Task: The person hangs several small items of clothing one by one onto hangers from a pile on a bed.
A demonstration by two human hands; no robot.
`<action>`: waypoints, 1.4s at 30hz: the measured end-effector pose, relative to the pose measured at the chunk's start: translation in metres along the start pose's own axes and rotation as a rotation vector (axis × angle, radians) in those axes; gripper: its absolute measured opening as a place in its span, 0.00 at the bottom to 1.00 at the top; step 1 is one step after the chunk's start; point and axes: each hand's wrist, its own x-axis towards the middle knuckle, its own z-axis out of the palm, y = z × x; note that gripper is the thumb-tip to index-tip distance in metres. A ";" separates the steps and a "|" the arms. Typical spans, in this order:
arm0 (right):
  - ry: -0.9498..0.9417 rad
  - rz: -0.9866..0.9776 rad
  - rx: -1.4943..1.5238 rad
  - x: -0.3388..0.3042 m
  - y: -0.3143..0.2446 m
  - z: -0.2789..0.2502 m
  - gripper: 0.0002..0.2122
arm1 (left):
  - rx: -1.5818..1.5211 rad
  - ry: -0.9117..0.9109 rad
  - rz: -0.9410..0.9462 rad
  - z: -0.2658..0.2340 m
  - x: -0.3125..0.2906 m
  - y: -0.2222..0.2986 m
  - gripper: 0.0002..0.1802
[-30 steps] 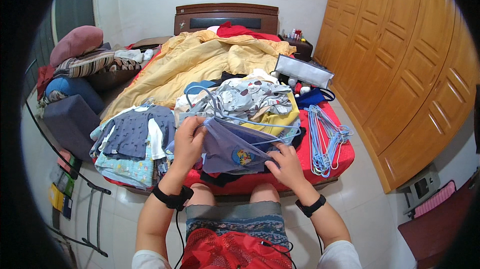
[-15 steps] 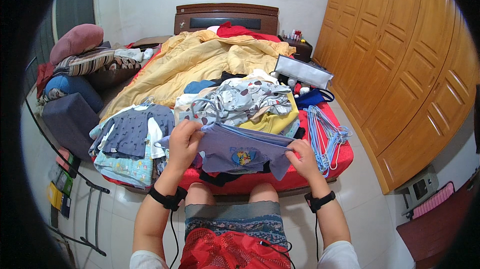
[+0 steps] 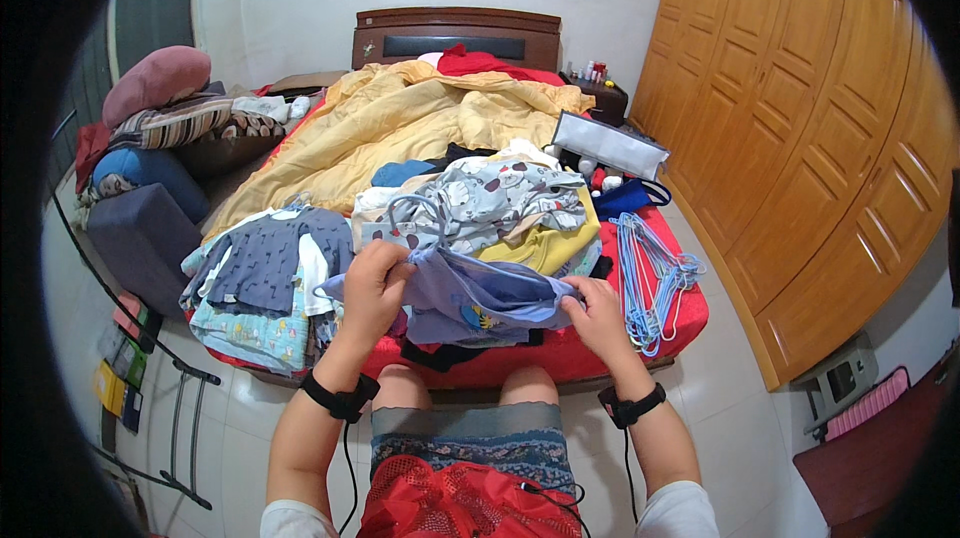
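Observation:
A periwinkle-blue children's shirt [image 3: 470, 296] with a small cartoon print stretches between my hands over the bed's near edge. My left hand [image 3: 375, 288] is closed on its left part, together with a light blue clothes hanger [image 3: 414, 199] whose curved hook rises above the cloth. My right hand [image 3: 600, 316] pinches the shirt's right edge between thumb and fingers. Folds in the shirt partly cover the print. Just beyond lies a heap of loose clothes [image 3: 510, 198], with a white patterned garment on top. The hanger's middle is hidden by the cloth.
Stacked clothes [image 3: 250, 273], some on hangers, lie at the bed's left corner. Several blue hangers [image 3: 650, 283] rest on the red sheet [image 3: 685, 323] at right. A yellow quilt [image 3: 400, 118] covers the far bed. Wooden wardrobes [image 3: 800, 138] line the right; a black metal rack [image 3: 180, 428] stands left.
The shirt, spread fairly flat with its print facing me before, is now bunched and sagging between my hands. My right hand has moved slightly left; the left hand keeps its hold.

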 end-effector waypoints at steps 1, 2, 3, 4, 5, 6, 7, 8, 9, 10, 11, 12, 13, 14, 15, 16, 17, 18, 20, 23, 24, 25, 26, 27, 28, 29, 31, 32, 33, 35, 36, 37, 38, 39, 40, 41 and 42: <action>-0.007 -0.014 -0.062 0.002 -0.008 0.000 0.14 | 0.012 -0.015 0.008 0.000 -0.001 0.000 0.07; -0.013 -0.028 -0.124 0.004 -0.013 0.001 0.13 | 0.015 -0.013 0.005 0.000 -0.002 0.001 0.07; 0.026 -0.078 -0.149 0.006 -0.013 0.004 0.11 | 0.005 -0.019 -0.010 0.000 -0.002 0.002 0.08; 0.026 -0.080 -0.147 0.007 -0.014 0.004 0.11 | -0.004 -0.025 -0.025 0.000 -0.002 0.003 0.08; 0.007 -0.088 -0.140 0.009 -0.014 0.005 0.10 | -0.001 -0.024 -0.025 -0.001 -0.002 0.004 0.08; -0.013 -0.095 -0.136 0.010 -0.014 0.005 0.09 | -0.014 -0.026 -0.020 0.000 -0.001 0.003 0.08; -0.013 -0.096 -0.135 0.013 -0.011 0.006 0.09 | -0.027 -0.029 -0.016 -0.001 -0.001 0.003 0.08; -0.115 -0.037 -0.018 0.016 -0.003 0.007 0.09 | -0.027 -0.028 -0.016 -0.002 -0.001 0.004 0.08; -0.217 0.024 0.099 0.018 0.004 0.010 0.09 | -0.023 -0.031 0.000 -0.002 0.000 0.004 0.08; -0.216 0.024 0.097 0.017 0.010 0.014 0.09 | -0.021 -0.033 0.017 -0.002 0.000 0.004 0.08; -0.208 0.144 0.408 0.015 0.016 0.018 0.10 | -0.023 -0.034 0.018 -0.002 0.001 0.003 0.08; -0.198 0.262 0.721 0.015 0.016 0.020 0.10 | -0.027 -0.048 0.022 -0.003 0.000 0.002 0.08; -0.197 0.261 0.720 0.015 0.018 0.020 0.10 | -0.031 -0.062 0.027 -0.004 0.001 0.001 0.08; -0.233 0.261 0.689 0.015 0.020 0.018 0.11 | -0.032 -0.062 0.028 -0.005 0.001 0.002 0.08; -0.270 0.261 0.657 0.016 0.021 0.017 0.12 | -0.030 -0.071 0.033 -0.005 0.002 0.004 0.08; -0.276 0.260 0.661 0.018 0.007 0.014 0.12 | -0.021 -0.078 0.033 -0.007 0.001 0.004 0.08; -0.265 0.194 0.511 0.017 -0.009 0.010 0.12 | -0.016 -0.076 0.029 -0.007 -0.001 0.003 0.08; -0.247 0.129 0.356 0.018 -0.021 0.005 0.12 | -0.004 -0.061 0.029 -0.005 0.000 0.002 0.08; -0.191 -0.014 0.179 0.016 -0.025 0.006 0.11 | 0.009 -0.045 0.029 -0.002 0.000 0.006 0.08; -0.103 -0.182 -0.059 0.015 -0.037 0.014 0.11 | -0.023 -0.051 0.002 0.004 -0.002 0.009 0.09; -0.063 -0.206 -0.116 0.015 -0.040 0.016 0.10 | -0.006 -0.088 0.020 0.007 -0.002 0.012 0.09; -0.063 -0.205 -0.115 0.015 -0.038 0.018 0.10 | 0.011 -0.126 0.037 0.008 -0.003 0.014 0.09; -0.091 -0.173 -0.091 0.016 -0.035 0.022 0.09 | 0.011 -0.126 0.037 0.009 -0.003 0.015 0.09; -0.117 -0.143 -0.067 0.018 -0.034 0.024 0.08 | 0.004 -0.145 0.013 0.008 -0.003 0.017 0.09; -0.117 -0.145 -0.066 0.018 -0.034 0.023 0.08 | -0.003 -0.164 -0.011 0.007 -0.003 0.018 0.10; -0.084 -0.117 -0.009 0.018 -0.033 0.020 0.08 | -0.001 -0.163 -0.011 0.004 -0.002 0.017 0.10; 0.000 -0.085 0.087 0.020 -0.025 0.019 0.09 | 0.048 -0.158 0.057 -0.005 0.000 0.013 0.10; 0.000 -0.087 0.089 0.020 -0.020 0.014 0.09 | 0.050 -0.157 0.057 -0.011 0.002 0.011 0.10; 0.002 -0.057 0.099 0.021 -0.019 0.008 0.10 | 0.091 -0.185 0.058 -0.018 0.003 0.009 0.10; 0.086 -0.071 0.126 0.024 -0.020 0.003 0.12 | 0.161 -0.238 0.023 -0.029 0.004 0.007 0.09; 0.086 -0.072 0.128 0.025 -0.020 0.001 0.12 | 0.163 -0.238 0.023 -0.033 0.003 0.003 0.09; 0.076 -0.029 0.158 0.026 -0.019 -0.003 0.13 | 0.188 -0.208 0.062 -0.036 0.002 -0.002 0.09; 0.066 0.014 0.188 0.026 -0.018 -0.006 0.13 | 0.213 -0.179 0.101 -0.039 0.001 -0.006 0.09; 0.089 -0.035 0.143 0.028 -0.017 -0.008 0.13 | 0.209 -0.180 0.080 -0.041 0.000 -0.008 0.08; 0.088 -0.034 0.144 0.030 -0.019 -0.009 0.13 | 0.211 -0.180 0.080 -0.042 -0.001 -0.010 0.08; 0.102 -0.037 0.159 0.032 -0.021 -0.010 0.13 | 0.226 -0.165 0.089 -0.044 -0.001 -0.012 0.07; 0.116 -0.039 0.173 0.034 -0.026 -0.013 0.14 | 0.242 -0.150 0.097 -0.045 -0.002 -0.014 0.06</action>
